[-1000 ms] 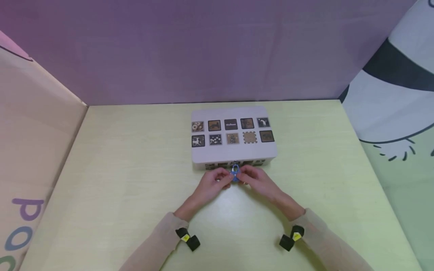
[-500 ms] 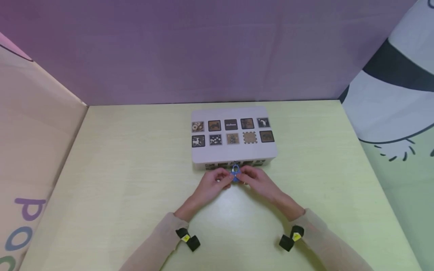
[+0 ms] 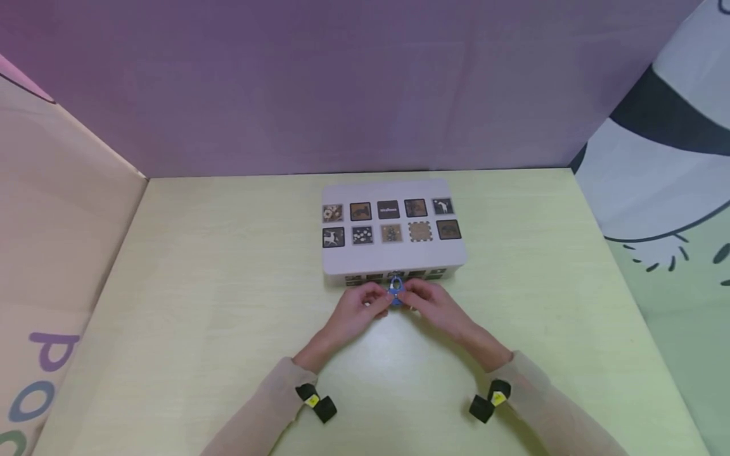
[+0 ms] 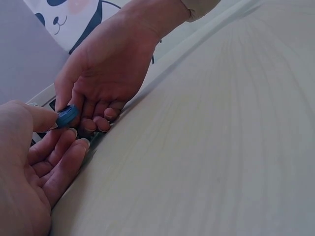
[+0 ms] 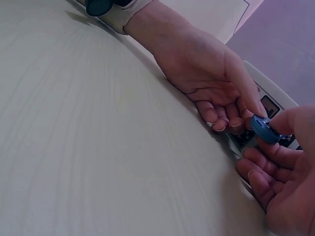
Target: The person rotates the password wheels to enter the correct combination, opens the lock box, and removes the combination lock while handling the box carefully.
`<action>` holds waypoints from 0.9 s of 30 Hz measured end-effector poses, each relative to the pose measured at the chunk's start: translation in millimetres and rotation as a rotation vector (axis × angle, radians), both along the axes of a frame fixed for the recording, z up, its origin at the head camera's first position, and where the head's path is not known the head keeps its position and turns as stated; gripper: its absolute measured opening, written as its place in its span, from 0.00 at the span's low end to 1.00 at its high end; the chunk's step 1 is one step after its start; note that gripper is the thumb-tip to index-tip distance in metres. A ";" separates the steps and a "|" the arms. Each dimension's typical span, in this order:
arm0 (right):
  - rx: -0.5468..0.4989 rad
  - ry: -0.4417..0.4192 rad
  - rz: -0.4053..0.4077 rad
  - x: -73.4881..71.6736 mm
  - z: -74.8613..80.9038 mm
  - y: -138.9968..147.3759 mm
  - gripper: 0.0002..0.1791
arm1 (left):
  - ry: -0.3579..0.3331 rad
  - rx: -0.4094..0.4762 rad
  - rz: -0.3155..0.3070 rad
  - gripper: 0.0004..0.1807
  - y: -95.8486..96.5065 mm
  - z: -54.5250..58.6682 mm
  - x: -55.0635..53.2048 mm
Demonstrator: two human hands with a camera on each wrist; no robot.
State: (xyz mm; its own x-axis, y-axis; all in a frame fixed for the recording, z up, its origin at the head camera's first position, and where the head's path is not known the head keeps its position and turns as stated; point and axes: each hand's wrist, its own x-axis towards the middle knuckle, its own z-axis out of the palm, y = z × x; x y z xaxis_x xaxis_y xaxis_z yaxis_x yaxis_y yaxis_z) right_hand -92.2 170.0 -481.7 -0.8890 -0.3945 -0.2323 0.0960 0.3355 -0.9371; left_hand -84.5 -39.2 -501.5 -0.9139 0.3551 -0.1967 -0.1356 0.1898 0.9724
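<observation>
A small blue padlock [image 3: 396, 292] with a metal shackle hangs at the front of a pale lidded box [image 3: 393, 256], by its catch. From the left side my left hand [image 3: 358, 309] pinches the padlock's body between thumb and fingers. My right hand [image 3: 436, 307] pinches it from the other side, thumb on top. In the left wrist view, the padlock's blue edge [image 4: 68, 116] shows between both thumbs. The right wrist view shows the blue body [image 5: 265, 130] with small dials on its face, gripped by the fingertips. The box's lid is down and bears rows of square pictures.
The box stands on a pale wooden table [image 3: 228, 266] near its back edge. A purple panel [image 3: 342, 88] rises behind the table, with printed panels [image 3: 656, 202] at the sides. Black trackers [image 3: 317, 403] sit on both sleeves.
</observation>
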 end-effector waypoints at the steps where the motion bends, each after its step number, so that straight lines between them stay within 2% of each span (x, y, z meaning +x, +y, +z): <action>1: -0.001 0.000 0.000 0.1 0.2 -0.1 0.15 | 0.001 0.001 0.000 0.13 0.0 0.0 -0.1; 15: 0.010 0.012 -0.007 -1.0 -3.9 -0.3 0.16 | 0.024 0.004 -0.008 0.13 -0.2 -0.7 -1.6; 27: -0.055 -0.006 0.015 -1.1 -3.7 1.6 0.14 | 0.012 0.014 -0.008 0.13 -0.5 -1.6 -1.0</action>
State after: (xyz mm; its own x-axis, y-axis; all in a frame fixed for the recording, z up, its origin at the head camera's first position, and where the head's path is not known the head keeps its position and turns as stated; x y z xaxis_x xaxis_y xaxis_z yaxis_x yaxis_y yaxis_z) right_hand -93.3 171.6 -485.4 -0.8817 -0.4200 -0.2149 0.0967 0.2849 -0.9537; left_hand -85.4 -39.7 -503.0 -0.9134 0.3649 -0.1803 -0.1221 0.1769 0.9766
